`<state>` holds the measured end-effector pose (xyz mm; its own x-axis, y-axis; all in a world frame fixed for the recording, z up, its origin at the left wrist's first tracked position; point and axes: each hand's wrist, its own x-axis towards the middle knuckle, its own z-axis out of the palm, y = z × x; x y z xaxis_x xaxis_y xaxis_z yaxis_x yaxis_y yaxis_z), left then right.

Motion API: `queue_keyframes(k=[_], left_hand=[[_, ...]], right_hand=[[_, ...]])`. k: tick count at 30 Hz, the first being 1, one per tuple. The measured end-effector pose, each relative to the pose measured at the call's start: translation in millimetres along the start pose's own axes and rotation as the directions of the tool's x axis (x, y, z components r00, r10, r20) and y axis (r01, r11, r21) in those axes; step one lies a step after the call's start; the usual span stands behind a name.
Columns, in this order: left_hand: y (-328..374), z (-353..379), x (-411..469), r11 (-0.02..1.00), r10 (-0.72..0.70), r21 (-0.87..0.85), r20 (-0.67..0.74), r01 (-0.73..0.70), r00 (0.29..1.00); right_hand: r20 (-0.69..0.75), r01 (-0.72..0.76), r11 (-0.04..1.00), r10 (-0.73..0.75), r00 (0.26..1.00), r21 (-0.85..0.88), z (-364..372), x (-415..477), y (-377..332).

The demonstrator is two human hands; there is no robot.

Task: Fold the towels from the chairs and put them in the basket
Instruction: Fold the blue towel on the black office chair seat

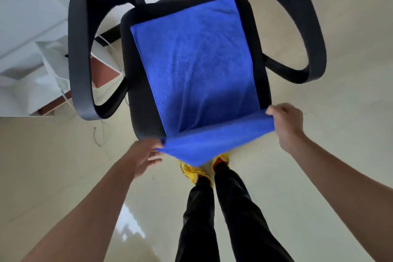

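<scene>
The floor (340, 112) is pale and shiny. The right hand (286, 122) pinches the near right corner of the blue towel (195, 59) and holds it up past the front of the seat (140, 95). The left hand (144, 156) is at the near left corner and touches the cloth. It is blurry, so I cannot tell if it grips. The rest of the towel lies spread flat on the seat of a black chair (83, 59). Yellow shoes (194, 173) stand under the lifted end. A white bag (51, 74) sits left of the chair.
</scene>
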<state>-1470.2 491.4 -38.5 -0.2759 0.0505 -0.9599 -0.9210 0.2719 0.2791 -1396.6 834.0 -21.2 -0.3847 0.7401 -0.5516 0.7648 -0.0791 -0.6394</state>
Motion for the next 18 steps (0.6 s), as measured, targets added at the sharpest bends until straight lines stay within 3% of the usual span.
queue_keyframes(k=[5, 9, 11, 13, 15, 18], left_hand=[[52, 12, 19, 0.963, 0.138, -0.209, -0.161, -0.171, 0.977], [77, 18, 34, 0.934, 0.127, -0.286, -0.290, -0.213, 0.948], [68, 21, 42, 0.956, 0.052, -0.257, -0.334, -0.144, 0.941], [47, 27, 46, 0.976, -0.023, -0.209, -0.375, -0.060, 0.927], [25, 35, 50, 0.991, -0.032, -0.134, -0.366, -0.019, 0.930], [6, 44, 51, 0.996, 0.062, -0.045, -0.280, -0.078, 0.958]], right_hand=[[0.161, 0.058, 0.997, -0.065, 0.985, 0.051, 35, 44, -64], [0.355, -0.088, 0.989, 0.041, 0.934, 0.116, 56, 74, -82], [0.242, -0.020, 1.000, 0.025, 0.970, -0.021, 53, 80, -71], [0.069, 0.028, 0.961, -0.010, 0.998, -0.276, 45, 80, -47], [0.112, 0.054, 0.894, -0.004, 0.994, -0.446, 39, 74, -18], [0.201, 0.123, 0.888, -0.035, 0.979, -0.443, 40, 58, 12]])
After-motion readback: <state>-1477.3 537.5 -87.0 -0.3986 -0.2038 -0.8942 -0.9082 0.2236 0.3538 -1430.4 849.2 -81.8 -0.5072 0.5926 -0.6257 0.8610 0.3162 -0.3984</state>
